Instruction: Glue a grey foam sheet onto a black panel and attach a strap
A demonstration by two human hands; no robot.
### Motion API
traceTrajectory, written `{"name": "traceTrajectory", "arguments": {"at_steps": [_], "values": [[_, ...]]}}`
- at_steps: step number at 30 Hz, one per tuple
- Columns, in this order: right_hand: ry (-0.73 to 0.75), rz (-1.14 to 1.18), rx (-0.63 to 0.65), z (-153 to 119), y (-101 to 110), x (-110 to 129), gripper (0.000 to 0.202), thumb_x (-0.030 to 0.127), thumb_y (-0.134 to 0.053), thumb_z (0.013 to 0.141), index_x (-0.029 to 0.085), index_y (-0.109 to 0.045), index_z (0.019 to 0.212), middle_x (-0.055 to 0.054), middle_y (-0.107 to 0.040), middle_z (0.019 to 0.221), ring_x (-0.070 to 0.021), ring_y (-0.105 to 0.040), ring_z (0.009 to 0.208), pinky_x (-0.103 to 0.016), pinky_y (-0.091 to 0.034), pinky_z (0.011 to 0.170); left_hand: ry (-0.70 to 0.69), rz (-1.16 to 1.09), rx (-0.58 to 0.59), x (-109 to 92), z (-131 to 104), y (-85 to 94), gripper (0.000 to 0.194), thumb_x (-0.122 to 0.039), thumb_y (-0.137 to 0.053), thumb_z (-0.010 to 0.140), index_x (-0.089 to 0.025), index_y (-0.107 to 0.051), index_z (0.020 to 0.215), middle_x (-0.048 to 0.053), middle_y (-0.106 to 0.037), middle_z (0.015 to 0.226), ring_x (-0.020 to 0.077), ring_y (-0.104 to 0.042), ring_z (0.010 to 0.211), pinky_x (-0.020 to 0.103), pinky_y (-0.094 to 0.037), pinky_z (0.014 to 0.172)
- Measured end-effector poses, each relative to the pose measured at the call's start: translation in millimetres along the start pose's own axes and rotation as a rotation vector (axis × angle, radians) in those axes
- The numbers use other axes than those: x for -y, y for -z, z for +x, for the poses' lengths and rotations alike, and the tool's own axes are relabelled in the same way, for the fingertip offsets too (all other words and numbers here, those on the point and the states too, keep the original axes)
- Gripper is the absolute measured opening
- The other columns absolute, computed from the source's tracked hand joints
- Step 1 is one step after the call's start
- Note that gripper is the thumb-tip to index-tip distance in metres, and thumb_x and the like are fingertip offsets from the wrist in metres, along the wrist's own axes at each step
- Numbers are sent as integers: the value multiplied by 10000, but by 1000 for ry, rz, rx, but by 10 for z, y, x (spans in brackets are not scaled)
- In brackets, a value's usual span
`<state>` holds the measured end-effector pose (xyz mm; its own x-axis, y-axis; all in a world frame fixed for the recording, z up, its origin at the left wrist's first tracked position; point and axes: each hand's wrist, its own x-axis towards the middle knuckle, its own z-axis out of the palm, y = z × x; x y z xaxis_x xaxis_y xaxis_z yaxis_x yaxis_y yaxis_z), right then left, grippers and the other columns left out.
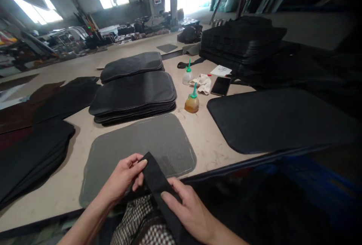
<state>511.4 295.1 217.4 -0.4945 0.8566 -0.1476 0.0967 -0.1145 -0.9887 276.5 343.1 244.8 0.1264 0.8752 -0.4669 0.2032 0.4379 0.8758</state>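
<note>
We noted the left hand pinching the upper end of a narrow black fabric strip, thumb and fingers closed on its top corner. The right hand lay flat on the same strip lower down, fingers extended and pressing it rather than gripping it. The strip ran diagonally from the near edge of the beige work surface down over a checked garment at the person's lap. Just beyond the hands a grey rounded-rectangle felt mat lay flat on the surface, the strip's upper end overlapping its near edge. Behind it sat a stack of black stitched mats. To the right stood an amber squeeze bottle with green nozzle, near a large black mat.
</note>
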Motion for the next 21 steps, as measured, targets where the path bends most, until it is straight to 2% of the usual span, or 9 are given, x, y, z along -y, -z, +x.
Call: {"name": "traceTrajectory", "arguments": {"at_steps": [2, 4, 7, 10, 12, 15, 21], "values": [[34, -11, -37, -45, 57, -53, 306, 393, -465, 1069, 232, -578, 1304, -55, -690, 1105, -204, -654, 1009, -329, -502, 911, -80, 193, -11, -111, 176, 11, 385, -565, -560, 980, -187, -624, 1006, -39, -593, 545, 95, -468, 444, 205, -338, 484], [42, -14, -78, -83, 114, -112, 397, 407, -430, 1086, 248, -448, 1449, -83, -662, 1202, -212, -648, 1085, -354, -509, 960, -202, 407, -45, -227, 361, 32, 362, -529, -491, 1020, -204, -651, 1016, -28, -619, 610, 123, -551, 546, 231, -407, 573], [15, -35, -138, -103, 173, -200, 441, 438, -411, 1089, 234, -378, 1479, -77, -637, 1095, -191, -657, 951, -331, -545, 869, -440, 700, -139, -350, 686, 65, 293, -438, -496, 1030, -219, -688, 999, 14, -689, 820, 168, -641, 771, 282, -464, 745], [-13, -61, -184, -59, 198, -241, 402, 468, -427, 1082, 230, -428, 1405, -3, -537, 885, -146, -600, 747, -261, -530, 695, -581, 901, -239, -402, 1048, 102, 238, -378, -530, 1021, -217, -706, 1015, 53, -710, 992, 207, -656, 918, 319, -469, 843], [-37, -21, -196, 4, 207, -224, 379, 493, -448, 1071, 233, -453, 1346, 35, -452, 809, -125, -564, 649, -221, -486, 570, -575, 995, -296, -423, 1267, 135, 220, -370, -546, 1018, -223, -709, 1036, 59, -714, 1024, 218, -663, 937, 319, -470, 834], [-47, 58, -188, 131, 225, -153, 330, 486, -444, 1073, 224, -464, 1273, 74, -409, 744, -97, -560, 527, -197, -438, 490, -515, 1113, -369, -463, 1507, 186, 200, -376, -567, 1012, -242, -712, 1047, 56, -715, 1056, 225, -669, 954, 303, -463, 781], [11, 35, -185, 340, 248, -62, 241, 404, -447, 1080, 199, -502, 1196, 102, -457, 630, -98, -579, 465, -198, -423, 493, -488, 1292, -449, -514, 1681, 197, 224, -406, -541, 1024, -265, -703, 1090, 50, -679, 1058, 204, -658, 878, 286, -379, 631]]}}
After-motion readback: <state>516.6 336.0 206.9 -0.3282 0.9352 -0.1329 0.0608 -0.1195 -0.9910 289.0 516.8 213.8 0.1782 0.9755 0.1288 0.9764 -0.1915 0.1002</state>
